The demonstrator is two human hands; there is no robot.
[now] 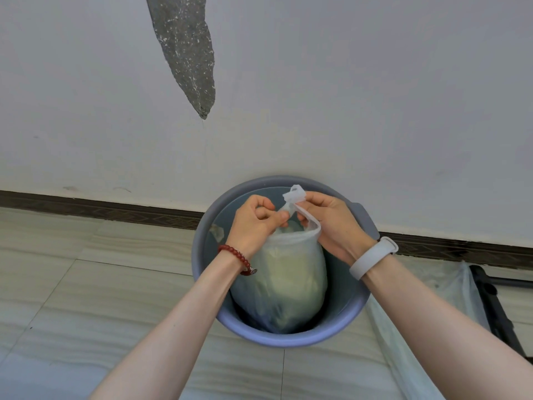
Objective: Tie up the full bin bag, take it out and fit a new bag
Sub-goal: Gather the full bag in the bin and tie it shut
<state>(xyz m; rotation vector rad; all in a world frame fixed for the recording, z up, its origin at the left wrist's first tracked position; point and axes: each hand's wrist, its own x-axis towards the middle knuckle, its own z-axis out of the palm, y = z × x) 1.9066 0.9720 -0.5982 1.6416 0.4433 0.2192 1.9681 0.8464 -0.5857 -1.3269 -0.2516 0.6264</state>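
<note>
The left hand (253, 223) is pinching the gathered neck of the full bin bag (285, 284), its grip closed tight with fingers curled around the twisted plastic. The right hand (331, 223) is likewise closed, its grip holding a white handle strip (300, 209) of the same bag, which is looping from the fingertips down to the bag's shoulder. The two hands are working just beside each other over the bag's mouth. The bag, translucent and bulging with pale contents, is sitting inside the round blue-grey bin (288, 339), not yet lifted out. A red bead bracelet (239, 259) is circling the left wrist and a white band (372, 258) the right. The bin is standing on the tiled floor (86, 284) against the white wall (346, 96). A clear plastic sheet (432, 298) is lying on the floor to the right.
</note>
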